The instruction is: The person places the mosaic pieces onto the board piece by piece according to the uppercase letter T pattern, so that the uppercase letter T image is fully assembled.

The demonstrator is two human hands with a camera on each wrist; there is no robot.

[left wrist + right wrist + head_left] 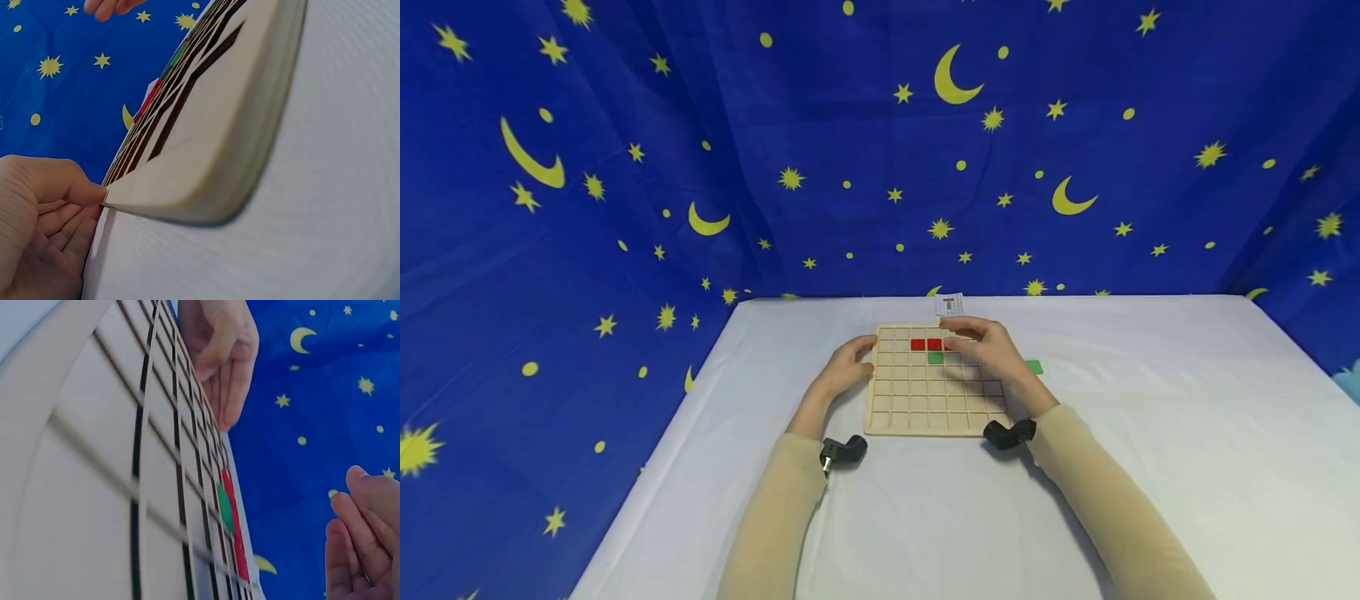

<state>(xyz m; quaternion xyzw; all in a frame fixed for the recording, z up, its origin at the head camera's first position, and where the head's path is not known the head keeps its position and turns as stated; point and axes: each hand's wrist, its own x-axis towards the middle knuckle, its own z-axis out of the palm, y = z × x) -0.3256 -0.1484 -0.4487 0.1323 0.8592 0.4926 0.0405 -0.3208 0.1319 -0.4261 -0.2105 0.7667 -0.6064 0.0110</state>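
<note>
A square wooden grid board point(891, 402) lies on the white table. My left hand point(844, 369) touches its left side; in the left wrist view the thumb point(87, 192) meets the board's edge. Red tiles point(918, 345) form a row in the upper cells, the rightmost partly hidden by my right hand. One green tile point(936, 358) sits below the middle of that row. Over the board's upper right, my right hand point(992, 348) has thumb and fingers apart, and nothing shows between its fingers point(362, 531) in the right wrist view.
A small printed card point(950, 303) with a red and green grid pattern lies behind the board. Another green piece point(1034, 367) is on the table, right of my right wrist. Blue cloth point(850, 125) with stars and moons hangs behind the table point(1150, 400).
</note>
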